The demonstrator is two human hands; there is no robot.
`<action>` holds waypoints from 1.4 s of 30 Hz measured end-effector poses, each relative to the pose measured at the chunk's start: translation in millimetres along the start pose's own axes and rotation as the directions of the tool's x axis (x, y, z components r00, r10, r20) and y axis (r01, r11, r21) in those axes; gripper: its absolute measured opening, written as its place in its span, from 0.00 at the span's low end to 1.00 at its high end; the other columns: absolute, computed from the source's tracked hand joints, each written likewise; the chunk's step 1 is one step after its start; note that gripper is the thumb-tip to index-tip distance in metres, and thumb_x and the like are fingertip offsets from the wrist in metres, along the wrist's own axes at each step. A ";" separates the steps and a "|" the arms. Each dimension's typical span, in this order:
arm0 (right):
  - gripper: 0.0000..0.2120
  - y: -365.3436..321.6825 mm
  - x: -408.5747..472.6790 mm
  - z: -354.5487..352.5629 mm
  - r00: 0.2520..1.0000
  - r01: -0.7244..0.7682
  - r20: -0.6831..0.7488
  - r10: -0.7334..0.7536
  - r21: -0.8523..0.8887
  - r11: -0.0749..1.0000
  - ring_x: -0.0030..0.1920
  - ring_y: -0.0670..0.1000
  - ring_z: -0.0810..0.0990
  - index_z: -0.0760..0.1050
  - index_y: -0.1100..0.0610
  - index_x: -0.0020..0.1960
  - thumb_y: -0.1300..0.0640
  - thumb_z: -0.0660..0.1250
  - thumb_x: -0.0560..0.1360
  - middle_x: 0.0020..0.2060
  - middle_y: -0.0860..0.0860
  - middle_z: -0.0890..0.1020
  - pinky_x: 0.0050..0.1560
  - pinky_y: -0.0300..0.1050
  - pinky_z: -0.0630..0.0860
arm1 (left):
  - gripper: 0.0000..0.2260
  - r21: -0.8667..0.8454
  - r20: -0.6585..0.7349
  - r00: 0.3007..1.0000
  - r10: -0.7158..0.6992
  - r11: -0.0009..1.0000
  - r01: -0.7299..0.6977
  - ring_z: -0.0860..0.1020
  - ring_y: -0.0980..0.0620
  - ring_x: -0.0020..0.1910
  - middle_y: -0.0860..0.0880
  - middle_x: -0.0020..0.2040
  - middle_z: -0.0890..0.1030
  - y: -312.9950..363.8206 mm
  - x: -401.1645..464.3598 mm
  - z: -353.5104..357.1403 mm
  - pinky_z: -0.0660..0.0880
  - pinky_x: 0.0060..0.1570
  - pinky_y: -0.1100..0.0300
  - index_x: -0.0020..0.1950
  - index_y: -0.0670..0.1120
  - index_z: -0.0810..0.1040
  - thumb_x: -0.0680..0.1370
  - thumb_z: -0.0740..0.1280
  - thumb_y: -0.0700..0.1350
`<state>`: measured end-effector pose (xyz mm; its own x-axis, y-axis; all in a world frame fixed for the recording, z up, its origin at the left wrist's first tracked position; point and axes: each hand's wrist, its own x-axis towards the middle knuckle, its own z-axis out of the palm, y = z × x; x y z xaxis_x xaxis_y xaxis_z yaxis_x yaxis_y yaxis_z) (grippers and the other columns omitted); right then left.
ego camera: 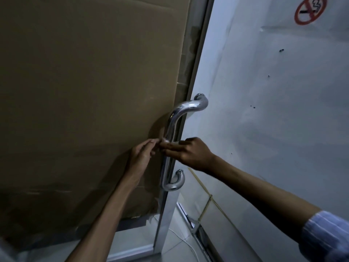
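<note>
Gripping the door handle (170, 129) at 6 o'clock, right hand (190, 154) curls around its bar; left hand (142, 155), 7 o'clock, fingertips gathered there, hold indeterminate. Recommend firm, square purchase before pulling.

Two hands here, the left hand (141, 155) and the right hand (191, 154); one chrome pull handle (170, 127); one cardboard sheet (85, 82); one no-smoking sign (310, 10); one striped sleeve (326, 237)

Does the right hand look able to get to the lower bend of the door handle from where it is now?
Probably yes. The right hand is at the door handle, on its straight bar above the lower bend, with nothing between; the left hand sits left of the bar.
</note>
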<state>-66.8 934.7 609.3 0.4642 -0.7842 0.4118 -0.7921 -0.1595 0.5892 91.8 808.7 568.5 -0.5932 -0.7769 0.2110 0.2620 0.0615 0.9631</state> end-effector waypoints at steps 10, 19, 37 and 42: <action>0.15 -54.4 -37.8 54.2 0.990 0.040 0.133 -0.050 0.079 0.996 0.27 0.51 0.76 0.79 0.53 0.67 0.60 0.63 0.82 0.70 0.51 0.79 0.30 0.43 0.70 | 0.11 0.097 -0.016 0.992 -0.128 0.987 0.129 0.79 0.68 0.35 0.55 0.48 0.84 -44.3 -21.1 -9.9 0.71 0.36 0.76 0.59 0.45 0.83 0.85 0.61 0.39; 0.18 -88.7 -59.2 96.4 0.936 -0.069 0.353 -0.018 0.232 0.970 0.30 0.55 0.75 0.67 0.53 0.72 0.58 0.47 0.86 0.44 0.54 0.82 0.37 0.51 0.74 | 0.12 0.157 -0.015 0.969 -0.248 0.956 0.248 0.78 0.54 0.45 0.58 0.50 0.84 -69.5 -29.8 -17.0 0.73 0.45 0.60 0.50 0.56 0.83 0.85 0.62 0.44; 0.14 -136.4 13.4 39.4 -0.336 -0.446 0.307 0.890 0.781 -0.437 0.51 0.35 0.83 0.85 0.48 0.62 0.61 0.67 0.82 0.55 0.42 0.87 0.58 0.38 0.81 | 0.10 0.167 -0.030 0.985 -0.172 0.970 0.175 0.82 0.60 0.46 0.61 0.44 0.85 -78.9 -28.6 -4.5 0.75 0.47 0.63 0.49 0.56 0.82 0.85 0.65 0.43; 0.17 -177.4 29.6 72.3 -0.322 -0.486 0.325 0.889 0.750 -0.449 0.56 0.42 0.84 0.82 0.42 0.65 0.59 0.67 0.82 0.62 0.45 0.83 0.58 0.39 0.82 | 0.08 0.176 -0.006 0.989 -0.148 0.973 0.146 0.82 0.62 0.48 0.59 0.47 0.86 -87.7 -30.5 -5.9 0.76 0.48 0.63 0.53 0.53 0.83 0.84 0.65 0.43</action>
<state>58.8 896.4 466.7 -0.9825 -0.0842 0.1660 -0.1668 0.0034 -0.9860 91.4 823.3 476.5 -0.6208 -0.7812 0.0655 0.0339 0.0567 0.9978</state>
